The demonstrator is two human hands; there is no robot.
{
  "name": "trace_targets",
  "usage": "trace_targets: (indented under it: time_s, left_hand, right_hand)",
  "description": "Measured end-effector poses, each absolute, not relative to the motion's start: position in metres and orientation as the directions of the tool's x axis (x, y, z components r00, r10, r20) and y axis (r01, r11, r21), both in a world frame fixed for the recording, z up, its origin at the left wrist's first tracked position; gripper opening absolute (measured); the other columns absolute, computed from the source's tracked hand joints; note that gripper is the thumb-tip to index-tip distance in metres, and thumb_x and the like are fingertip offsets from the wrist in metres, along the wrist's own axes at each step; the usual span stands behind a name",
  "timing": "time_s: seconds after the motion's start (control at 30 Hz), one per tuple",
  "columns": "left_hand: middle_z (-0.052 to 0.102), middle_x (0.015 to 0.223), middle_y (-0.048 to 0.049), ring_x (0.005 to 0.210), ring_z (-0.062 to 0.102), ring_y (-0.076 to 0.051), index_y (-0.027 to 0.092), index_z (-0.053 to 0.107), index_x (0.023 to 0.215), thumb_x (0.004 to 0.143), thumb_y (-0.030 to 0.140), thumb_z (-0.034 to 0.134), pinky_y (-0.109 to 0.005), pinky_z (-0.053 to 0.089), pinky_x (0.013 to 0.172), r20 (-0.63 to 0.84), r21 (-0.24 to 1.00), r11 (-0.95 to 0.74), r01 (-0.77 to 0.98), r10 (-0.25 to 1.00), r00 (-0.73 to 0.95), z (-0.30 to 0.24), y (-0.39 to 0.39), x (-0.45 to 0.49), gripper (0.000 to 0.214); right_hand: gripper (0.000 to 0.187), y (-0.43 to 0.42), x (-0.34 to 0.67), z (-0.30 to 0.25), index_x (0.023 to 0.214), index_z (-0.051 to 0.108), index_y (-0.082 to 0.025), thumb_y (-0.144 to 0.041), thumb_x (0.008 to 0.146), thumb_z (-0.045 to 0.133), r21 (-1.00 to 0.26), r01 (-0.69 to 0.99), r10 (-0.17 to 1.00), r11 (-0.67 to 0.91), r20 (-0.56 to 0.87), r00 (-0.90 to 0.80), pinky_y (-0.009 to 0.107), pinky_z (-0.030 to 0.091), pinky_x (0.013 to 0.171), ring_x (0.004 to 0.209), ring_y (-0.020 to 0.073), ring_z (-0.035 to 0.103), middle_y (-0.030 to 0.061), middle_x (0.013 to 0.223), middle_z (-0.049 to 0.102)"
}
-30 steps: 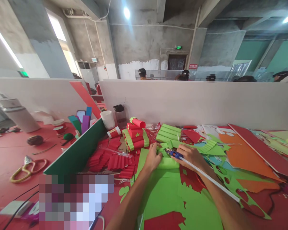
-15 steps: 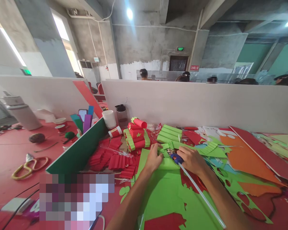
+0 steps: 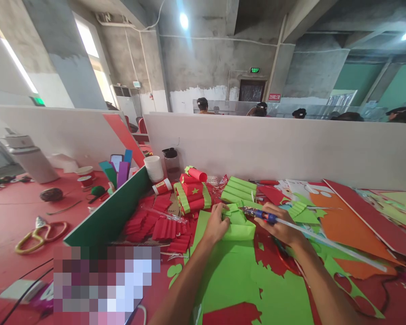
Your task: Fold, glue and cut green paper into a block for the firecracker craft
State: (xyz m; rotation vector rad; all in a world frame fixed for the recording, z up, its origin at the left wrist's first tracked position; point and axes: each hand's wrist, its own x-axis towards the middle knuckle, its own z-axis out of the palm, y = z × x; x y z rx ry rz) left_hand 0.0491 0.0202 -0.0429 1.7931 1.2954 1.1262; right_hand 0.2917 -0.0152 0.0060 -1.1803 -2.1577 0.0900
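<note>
My left hand (image 3: 218,222) pinches the left end of a folded light-green paper strip (image 3: 240,229), just above a larger green sheet (image 3: 230,275). In my right hand (image 3: 281,225) is a blue hot glue gun (image 3: 266,216), its nozzle pointing left at the strip's upper right. A long whitish glue stick (image 3: 338,243) sticks out of its back to the right. Behind my left hand stands a bundle of red paper rolls (image 3: 192,203) with green bands and a star. A row of light-green rolled paper (image 3: 239,189) lies beyond the glue gun.
A dark green board (image 3: 104,210) stands left of pleated red paper pieces (image 3: 165,228). Gold-handled scissors (image 3: 40,234) lie at far left. Paper cups (image 3: 154,169) stand near the white partition (image 3: 274,149). Orange paper (image 3: 345,225) and cut scraps spread to the right.
My right hand has moved slightly right and turned the glue gun, so its glue stick now slants farther to the right. The left hand stays in place on the green paper.
</note>
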Motion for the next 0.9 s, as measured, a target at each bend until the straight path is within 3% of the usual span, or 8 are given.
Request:
trace_targets:
  time_s: [0.1,0.2,0.27,0.33,0.47,0.6,0.9]
  left_hand:
    - [0.054,0.112,-0.0065,0.100,0.056,-0.023,0.021,0.054,0.099,0.070,0.010,0.049,-0.035,0.043,0.090,0.277,0.866,-0.312,0.391,0.950,0.145,-0.044,0.021,0.049,0.032]
    - [0.054,0.112,-0.0068,0.100,0.056,-0.022,0.021,0.054,0.100,0.070,0.009,0.049,-0.035,0.044,0.090,0.289,0.861,-0.326,0.390,0.945,0.154,-0.045,0.022,0.049,0.032]
    - [0.054,0.113,-0.0073,0.100,0.056,-0.023,0.021,0.055,0.099,0.070,0.009,0.049,-0.036,0.044,0.089,0.286,0.861,-0.322,0.393,0.947,0.148,-0.044,0.022,0.049,0.032]
    - [0.054,0.115,-0.0079,0.100,0.056,-0.023,0.021,0.055,0.099,0.071,0.009,0.049,-0.036,0.044,0.089,0.274,0.864,-0.310,0.396,0.951,0.146,-0.044,0.021,0.049,0.031]
    - [0.054,0.115,-0.0084,0.102,0.056,-0.024,0.021,0.055,0.098,0.071,0.009,0.049,-0.037,0.045,0.090,0.280,0.863,-0.318,0.394,0.948,0.150,-0.042,0.020,0.050,0.030]
    - [0.054,0.112,-0.0082,0.101,0.056,-0.024,0.020,0.055,0.096,0.070,0.008,0.049,-0.037,0.045,0.090,0.291,0.859,-0.326,0.394,0.945,0.148,-0.042,0.020,0.050,0.030]
    - [0.054,0.110,-0.0073,0.097,0.055,-0.022,0.020,0.054,0.095,0.069,0.008,0.048,-0.035,0.045,0.088,0.307,0.852,-0.338,0.399,0.941,0.142,-0.043,0.022,0.051,0.029]
  right_hand:
    - [0.031,-0.010,0.298,-0.001,0.077,0.062,-0.022,-0.051,0.088,0.059,-0.625,0.629,0.868,0.462,0.463,-0.177,0.030,0.048,0.065,0.064,0.0188,0.060,0.0018,0.071,0.064]
    - [0.042,0.002,0.292,-0.013,0.079,0.066,-0.022,-0.062,0.087,0.055,-0.862,0.392,0.934,0.322,0.357,0.017,0.034,0.052,0.060,0.057,0.0200,0.062,0.0053,0.075,0.071]
    - [0.047,0.012,0.280,-0.021,0.079,0.068,-0.022,-0.067,0.083,0.056,-0.934,0.188,0.943,0.303,0.322,0.084,0.038,0.056,0.068,0.077,0.0265,0.069,0.0099,0.093,0.075]
    - [0.049,0.021,0.267,-0.028,0.083,0.069,-0.023,-0.070,0.080,0.058,-0.961,0.070,0.953,0.268,0.275,0.129,0.041,0.057,0.081,0.094,0.0310,0.070,0.0106,0.097,0.076]
    - [0.056,0.031,0.246,-0.034,0.097,0.071,-0.023,-0.073,0.077,0.059,-0.981,-0.036,0.971,0.191,0.183,0.157,0.045,0.053,0.092,0.101,0.0335,0.070,0.0109,0.093,0.077]
    - [0.062,0.033,0.237,-0.035,0.092,0.074,-0.020,-0.077,0.077,0.054,-0.986,0.057,0.980,0.154,0.160,0.116,0.045,0.047,0.102,0.107,0.0338,0.068,0.0119,0.091,0.078]
    - [0.065,0.030,0.232,-0.034,0.093,0.076,-0.018,-0.077,0.077,0.054,-0.976,0.170,0.990,0.133,0.140,0.028,0.044,0.046,0.102,0.109,0.0330,0.066,0.0111,0.096,0.077]
